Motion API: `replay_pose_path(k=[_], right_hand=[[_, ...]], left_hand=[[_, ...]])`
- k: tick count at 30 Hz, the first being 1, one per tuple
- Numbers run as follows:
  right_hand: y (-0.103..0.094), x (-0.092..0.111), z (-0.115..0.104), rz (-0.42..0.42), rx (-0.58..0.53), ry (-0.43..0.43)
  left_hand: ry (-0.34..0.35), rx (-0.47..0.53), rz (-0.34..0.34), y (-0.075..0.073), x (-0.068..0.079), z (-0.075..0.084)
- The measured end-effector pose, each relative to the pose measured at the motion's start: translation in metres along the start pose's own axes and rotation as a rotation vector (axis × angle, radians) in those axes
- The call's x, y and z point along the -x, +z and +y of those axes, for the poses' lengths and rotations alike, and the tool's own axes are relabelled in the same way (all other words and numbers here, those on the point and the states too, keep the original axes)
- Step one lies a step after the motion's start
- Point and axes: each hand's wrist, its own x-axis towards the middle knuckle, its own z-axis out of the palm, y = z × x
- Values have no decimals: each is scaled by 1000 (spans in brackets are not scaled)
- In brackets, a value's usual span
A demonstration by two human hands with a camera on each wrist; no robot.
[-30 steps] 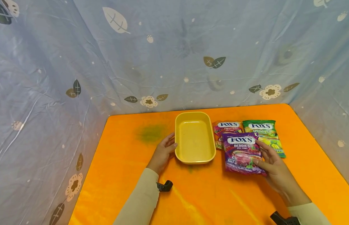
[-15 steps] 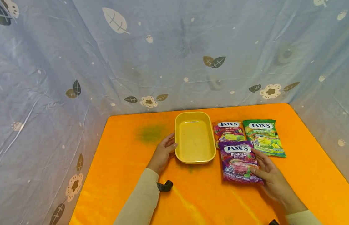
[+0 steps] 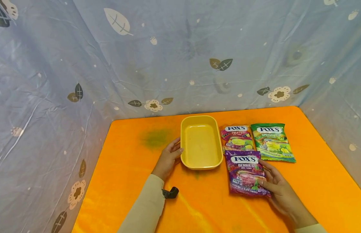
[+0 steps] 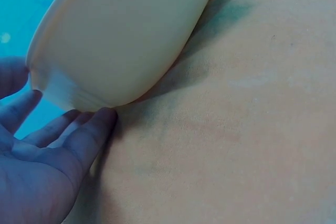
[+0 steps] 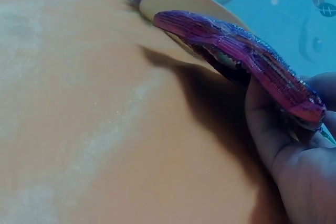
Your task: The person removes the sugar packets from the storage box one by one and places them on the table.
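Note:
My left hand (image 3: 169, 158) holds the yellow tray (image 3: 184, 129) at its left side, thumb at the rim. In the left wrist view the fingertips (image 4: 107, 115) touch the tray's lower outer wall. My right hand (image 3: 280, 191) grips a purple FOX'S Berries candy bag (image 3: 246, 173) by its right edge, thumb on the front. The right wrist view shows this bag (image 5: 236, 51) tilted, with a shadow beneath it on the orange cloth. Its top edge overlaps the lower edge of the red-orange FOX'S Fruits candy bag (image 3: 238, 139) in the head view.
A green FOX'S Spring Tea candy bag (image 3: 273, 142) lies right of the Fruits bag. Orange cloth (image 3: 134, 155) covers the table. Blue patterned curtains (image 3: 192, 81) stand behind it and at both sides. A black wrist device (image 3: 170, 193) sits on the left sleeve.
My right hand has drawn the Berries bag toward me and slightly left, uncovering more of the Fruits and Spring Tea bags. My left hand and the tray stay in place.

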Motion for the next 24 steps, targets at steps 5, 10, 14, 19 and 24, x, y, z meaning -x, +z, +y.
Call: replay_pose_path(k=[5,10,14,19,24], right_hand=[[3,0,-1,24,12,15],[7,1,-11,81,111,110],[11,0,-27,100,307,231],[10,-2,-45,94,544,280],[7,-2,-57,126,594,193]], left_hand=[[4,0,7,0,-1,-1],[2,-2,7,0,-1,-1],[10,-3,0,0,-1,-1],[22,-1,0,-1,-1,-3],[30,-21,13,0,1,-4]])
